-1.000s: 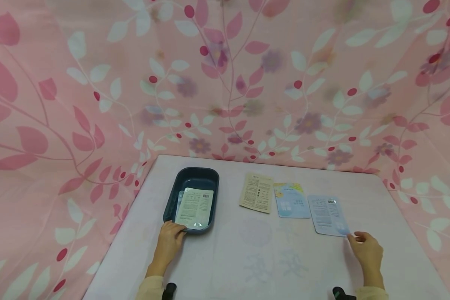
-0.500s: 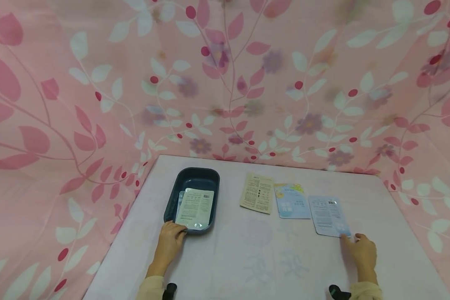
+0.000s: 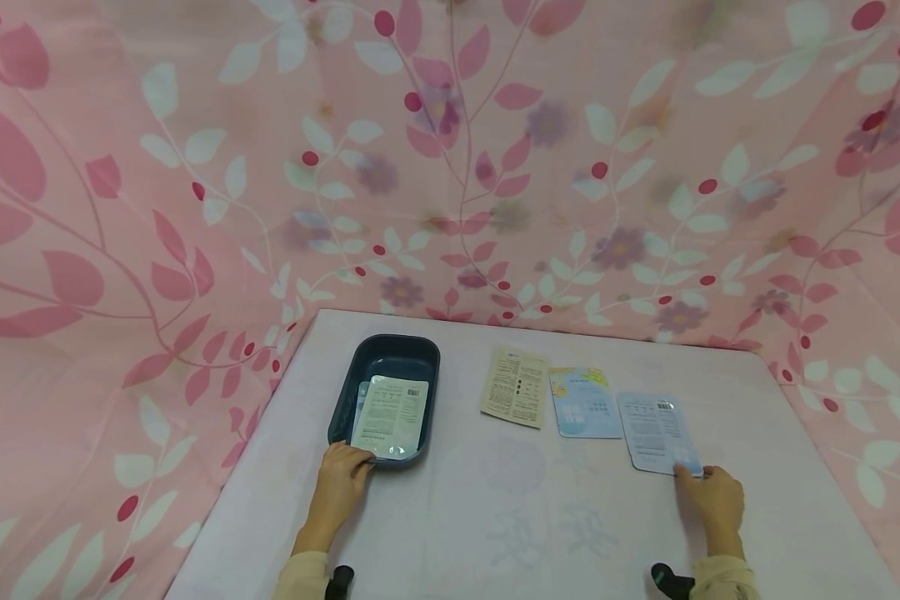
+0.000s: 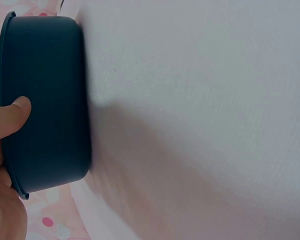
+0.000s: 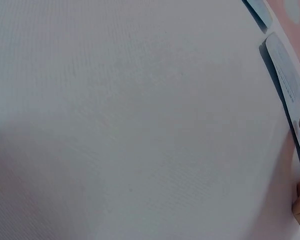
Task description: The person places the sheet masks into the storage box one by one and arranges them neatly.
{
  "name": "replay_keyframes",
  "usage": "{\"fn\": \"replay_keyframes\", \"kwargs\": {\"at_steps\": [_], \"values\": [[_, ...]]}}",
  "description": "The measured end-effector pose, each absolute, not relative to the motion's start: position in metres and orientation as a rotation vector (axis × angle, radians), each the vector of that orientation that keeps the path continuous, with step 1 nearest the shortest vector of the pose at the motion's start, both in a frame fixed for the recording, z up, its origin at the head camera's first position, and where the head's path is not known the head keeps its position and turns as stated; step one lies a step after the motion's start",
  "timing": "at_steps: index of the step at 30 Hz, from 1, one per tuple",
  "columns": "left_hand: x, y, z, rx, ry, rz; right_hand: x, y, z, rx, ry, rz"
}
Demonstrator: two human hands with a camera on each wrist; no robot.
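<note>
a: how far has it got?

b: partly along, i'd judge. a pale green sachet (image 3: 392, 419) lies in the dark blue tray (image 3: 396, 358), over a bluish one (image 3: 361, 402) that shows only along its left edge. i can't tell whether more are underneath.

a: and what's outside?

b: three on the tabletop (image 3: 450, 525): a beige printed sachet (image 3: 513, 387), a light blue sachet with yellow flowers (image 3: 583, 408) just beside it, and a blue barcode sachet (image 3: 656, 429) at the right end. none of those three is in the tray.

a: what are the hands doing?

b: the left hand (image 3: 339, 483) grips the tray's near left corner, thumb against the outer wall. the right hand (image 3: 712, 500) seems to pinch the barcode sachet's near right corner, thumb over the printed face, fingers curled at the edge. whether that corner is lifted, i can't tell.

a: anything in the way?

b: not that i see. the other two loose sachets lie between the barcode one and the tray, but they look flat. faint blue lettering (image 3: 515, 537) shows on the tabletop, and a pink floral curtain (image 3: 495, 133) hangs behind. by each wrist there's a small black device (image 3: 339, 582).
</note>
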State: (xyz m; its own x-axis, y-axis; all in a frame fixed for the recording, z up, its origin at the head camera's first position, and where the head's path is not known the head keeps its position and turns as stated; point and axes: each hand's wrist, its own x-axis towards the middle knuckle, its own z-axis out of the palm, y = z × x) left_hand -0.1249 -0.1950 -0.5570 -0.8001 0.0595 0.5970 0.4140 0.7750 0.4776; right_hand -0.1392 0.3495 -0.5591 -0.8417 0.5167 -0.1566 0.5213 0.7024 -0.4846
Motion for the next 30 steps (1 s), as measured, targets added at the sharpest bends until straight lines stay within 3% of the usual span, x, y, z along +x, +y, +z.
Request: {"fn": "replay_keyframes", "kwargs": {"at_steps": [30], "values": [[-0.126,-0.195,-0.558,-0.340,-2.418,-0.834,-0.150,0.349,-0.560,1.049,2.810,-1.074]]}}
